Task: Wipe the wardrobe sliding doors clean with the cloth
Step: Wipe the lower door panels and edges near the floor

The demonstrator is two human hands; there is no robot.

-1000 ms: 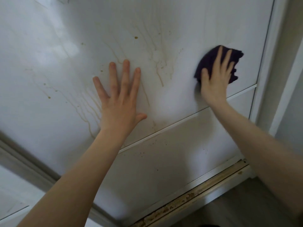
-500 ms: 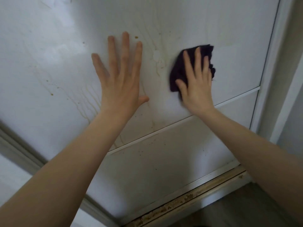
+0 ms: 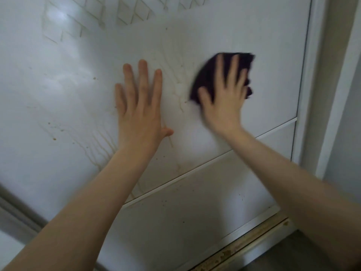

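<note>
Dark cloth (image 3: 205, 75) pressed flat to the sliding door (image 3: 273, 55) near its right edge by the spread, straight-fingered right hand (image 3: 224, 106) (blurred, probably mid-stroke), while the flat, uncurled left hand (image 3: 139, 118) steadies the panel beside unwiped brown drip stains (image 3: 101, 145).

At 3 o'clock a white upright frame (image 3: 306, 114) runs top to bottom, with a plain grey wall (image 3: 345, 143) beyond it. At 5 o'clock a floor track (image 3: 240, 246) crusted with brownish grime slants across, with dull grey-brown floor (image 3: 273, 258) below it. The light is soft.
</note>
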